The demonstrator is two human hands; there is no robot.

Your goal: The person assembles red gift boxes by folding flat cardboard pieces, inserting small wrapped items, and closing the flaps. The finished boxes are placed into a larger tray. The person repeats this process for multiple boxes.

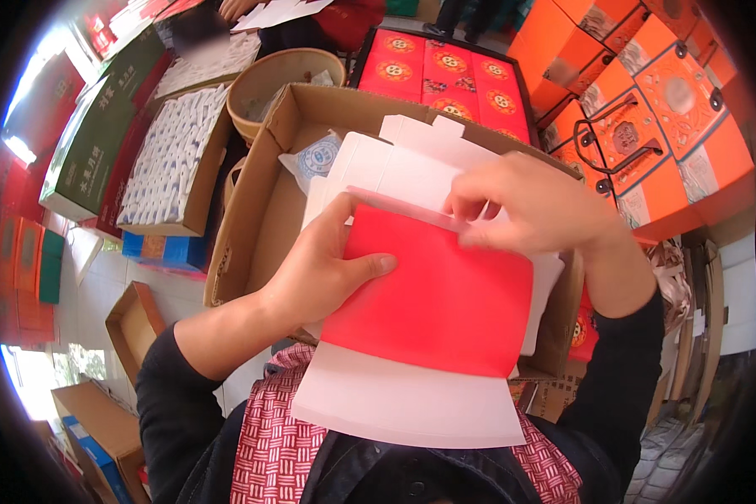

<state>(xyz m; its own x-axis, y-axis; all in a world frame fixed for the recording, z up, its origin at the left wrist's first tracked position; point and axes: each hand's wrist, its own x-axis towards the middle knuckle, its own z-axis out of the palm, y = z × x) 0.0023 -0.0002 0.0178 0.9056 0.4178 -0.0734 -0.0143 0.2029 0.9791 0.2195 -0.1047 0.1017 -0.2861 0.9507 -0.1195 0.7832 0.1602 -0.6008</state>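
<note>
A red-and-white folding carton [437, 290] lies tilted in front of me, its red panel facing up and a plain white flap extending toward my body. My left hand [328, 265] grips its left edge, thumb on the red face and fingers out of sight beneath. Along the far edge, my right hand [521, 206] is closed with curled fingers and thumb at the fold, slightly blurred. Beyond it, white carton blanks [399, 168] with cut tabs rest over an open cardboard box [265, 202]. A clear packet with a blue round print [317, 157] lies inside that box.
A round tub [286, 71] stands behind the box's left corner. Farther left is a carton of small white packets [172, 160]. Red patterned boxes [449, 63] fill a tray at the back. Orange handled boxes [638, 139] are stacked at right. Another person's hand [237, 8] shows far back.
</note>
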